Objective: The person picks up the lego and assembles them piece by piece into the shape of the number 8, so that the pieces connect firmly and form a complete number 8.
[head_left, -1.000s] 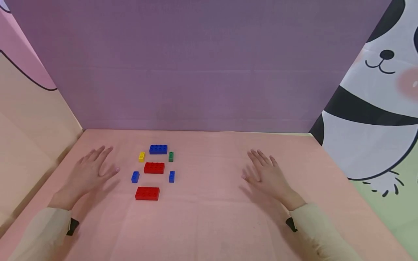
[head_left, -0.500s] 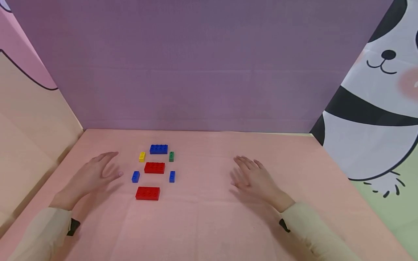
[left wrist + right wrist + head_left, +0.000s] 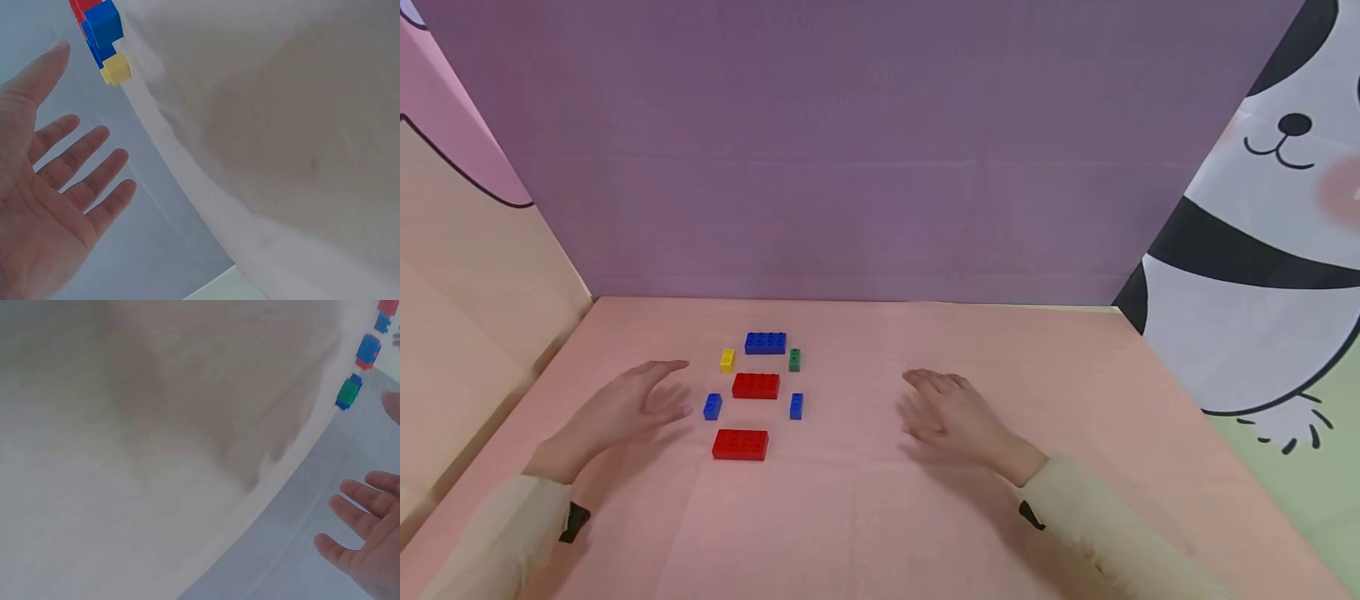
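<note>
Over my head camera I see a flat counter covered in pink (image 3: 865,517), with an upright, plain purple sheet (image 3: 880,150) behind its far edge, faint horizontal creases running across it. On the left side I have a beige panel (image 3: 460,292) bearing a pink printed shape (image 3: 452,108) outlined in black. On the right I get a white-and-black cartoon panda print (image 3: 1262,342) above a pale green area (image 3: 1292,492).
</note>
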`<state>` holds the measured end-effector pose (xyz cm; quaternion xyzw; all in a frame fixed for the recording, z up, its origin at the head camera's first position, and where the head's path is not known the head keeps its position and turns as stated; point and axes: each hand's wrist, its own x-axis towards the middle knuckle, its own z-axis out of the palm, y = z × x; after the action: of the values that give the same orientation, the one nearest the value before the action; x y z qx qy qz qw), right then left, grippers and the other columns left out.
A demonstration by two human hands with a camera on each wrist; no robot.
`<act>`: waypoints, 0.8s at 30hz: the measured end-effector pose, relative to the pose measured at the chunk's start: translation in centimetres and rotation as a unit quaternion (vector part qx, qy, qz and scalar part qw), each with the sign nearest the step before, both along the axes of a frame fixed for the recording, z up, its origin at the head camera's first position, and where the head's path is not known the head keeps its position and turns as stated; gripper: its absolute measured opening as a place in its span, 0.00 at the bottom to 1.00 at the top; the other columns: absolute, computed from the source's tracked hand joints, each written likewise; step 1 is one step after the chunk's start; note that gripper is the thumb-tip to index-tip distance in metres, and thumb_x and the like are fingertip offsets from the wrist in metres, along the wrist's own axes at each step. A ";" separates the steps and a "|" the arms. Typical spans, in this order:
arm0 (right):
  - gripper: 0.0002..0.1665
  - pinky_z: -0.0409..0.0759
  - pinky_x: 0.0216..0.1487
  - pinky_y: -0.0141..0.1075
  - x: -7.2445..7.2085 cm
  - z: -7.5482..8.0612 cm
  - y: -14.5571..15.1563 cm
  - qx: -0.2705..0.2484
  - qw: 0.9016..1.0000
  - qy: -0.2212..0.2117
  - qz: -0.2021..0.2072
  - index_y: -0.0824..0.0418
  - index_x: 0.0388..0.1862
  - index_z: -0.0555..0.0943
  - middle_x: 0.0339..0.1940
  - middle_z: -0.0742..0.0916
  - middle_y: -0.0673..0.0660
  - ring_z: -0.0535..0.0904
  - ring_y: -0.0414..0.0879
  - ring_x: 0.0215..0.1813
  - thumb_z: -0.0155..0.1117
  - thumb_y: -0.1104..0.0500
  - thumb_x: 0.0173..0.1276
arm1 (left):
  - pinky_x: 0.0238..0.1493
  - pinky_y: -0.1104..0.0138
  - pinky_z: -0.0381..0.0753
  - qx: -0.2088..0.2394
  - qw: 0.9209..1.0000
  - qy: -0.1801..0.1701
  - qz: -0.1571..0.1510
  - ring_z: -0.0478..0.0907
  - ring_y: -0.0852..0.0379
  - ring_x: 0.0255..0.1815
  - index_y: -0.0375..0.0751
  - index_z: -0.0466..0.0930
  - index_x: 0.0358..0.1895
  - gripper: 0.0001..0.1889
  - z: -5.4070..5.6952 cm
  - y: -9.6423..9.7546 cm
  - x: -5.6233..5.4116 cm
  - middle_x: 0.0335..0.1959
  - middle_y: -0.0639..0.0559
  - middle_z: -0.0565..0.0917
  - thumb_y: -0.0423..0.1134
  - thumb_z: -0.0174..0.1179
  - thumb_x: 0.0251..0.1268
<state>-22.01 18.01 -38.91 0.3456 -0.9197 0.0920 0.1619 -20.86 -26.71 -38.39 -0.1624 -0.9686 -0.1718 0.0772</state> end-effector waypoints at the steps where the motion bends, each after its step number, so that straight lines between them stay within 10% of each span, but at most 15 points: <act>1: 0.38 0.68 0.59 0.49 0.0 0.0 -0.3 0.001 1.000 -0.001 0.003 0.63 0.61 0.69 0.59 0.77 0.58 0.72 0.51 0.61 0.64 0.44 0.56 | 0.49 0.45 0.74 -0.001 1.000 -0.003 0.000 0.68 0.35 0.59 0.39 0.65 0.62 0.35 0.0 0.1 0.0 0.59 0.35 0.71 0.48 0.66 0.51; 24: 0.34 0.68 0.61 0.45 0.4 0.6 -7.2 0.084 0.993 -0.051 0.069 0.57 0.62 0.67 0.60 0.76 0.51 0.72 0.46 0.62 0.60 0.44 0.60 | 0.45 0.52 0.80 0.030 0.997 -0.039 -0.055 0.70 0.38 0.57 0.40 0.69 0.58 0.29 0.0 2.1 -0.1 0.56 0.39 0.74 0.39 0.67 0.50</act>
<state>-21.61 10.83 -38.28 0.4159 -0.9049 0.0431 0.0789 -20.99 -24.64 -38.37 -0.2061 -0.9549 -0.2110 0.0343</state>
